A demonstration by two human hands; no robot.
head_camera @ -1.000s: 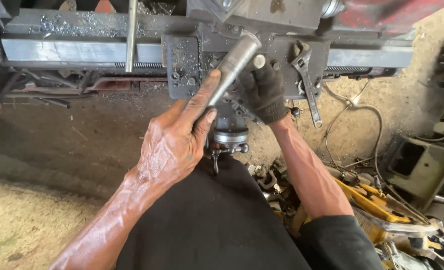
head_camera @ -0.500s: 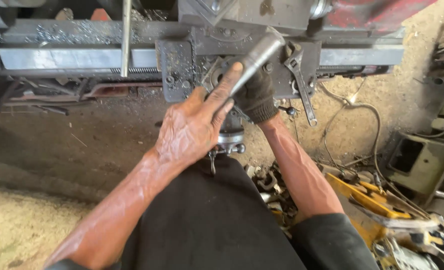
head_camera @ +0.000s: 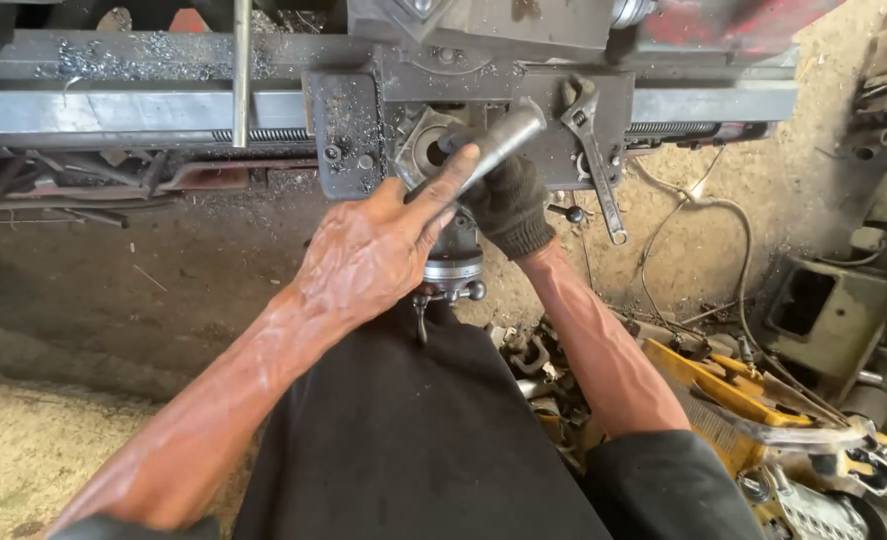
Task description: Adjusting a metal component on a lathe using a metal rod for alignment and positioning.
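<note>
A grey steel bar [head_camera: 504,139] slants up to the right in front of the lathe carriage [head_camera: 349,120]. My bare left hand [head_camera: 374,250] holds its lower part, with the index finger stretched along the bar. My right hand [head_camera: 509,205], in a dark glove, grips the bar from behind and underneath. Just left of the bar's top a round socket [head_camera: 429,150] opens in the carriage face. Below my hands a small metal handwheel [head_camera: 454,272] sticks out above my dark apron [head_camera: 414,430].
An open-ended spanner [head_camera: 594,165] hangs on the carriage to the right. Metal chips lie on the lathe bed [head_camera: 114,100]. A cable [head_camera: 704,210] runs over the dirt floor. Yellow metal parts [head_camera: 734,395] and scrap are piled at lower right.
Both hands and the bar have shifted to the right and slightly up along the carriage. The bar's top end now sits beside the round socket.
</note>
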